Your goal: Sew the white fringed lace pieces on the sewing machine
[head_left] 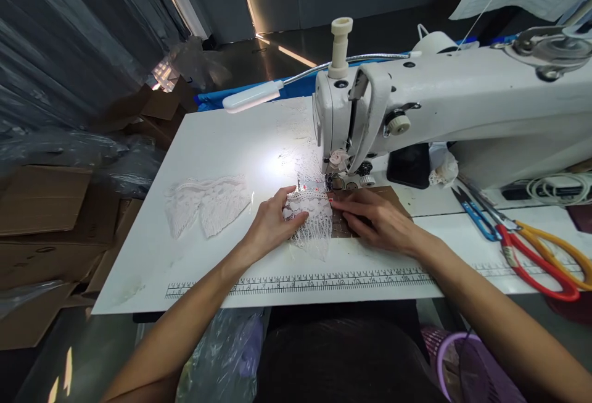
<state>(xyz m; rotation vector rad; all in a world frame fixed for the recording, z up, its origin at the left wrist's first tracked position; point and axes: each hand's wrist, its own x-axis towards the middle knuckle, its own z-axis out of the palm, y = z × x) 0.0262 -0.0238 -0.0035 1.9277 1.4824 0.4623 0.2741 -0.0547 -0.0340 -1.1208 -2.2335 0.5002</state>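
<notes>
A piece of white lace (pixel 311 221) lies under the needle area of a white sewing machine (pixel 340 119). My left hand (pixel 276 218) rests on the lace's left side, thumb and fingers spread apart over it. My right hand (pixel 377 218) lies to the right, its fingertips at the lace's right edge with the index finger stretched toward the presser foot. Beneath that hand is a flat brown piece (pixel 393 201). Another piece of white lace (pixel 208 202) is on the table at the left, apart from both hands.
On the right lie red-handled scissors (pixel 531 261), yellow-handled scissors (pixel 555 249) and blue thread snips (pixel 476 213). A black phone-like object (pixel 409 165) sits under the machine arm. A lamp (pixel 253 97) lights the white table (pixel 152 255). Cardboard boxes (pixel 46 224) stand left; a purple basket (pixel 444 360) is below.
</notes>
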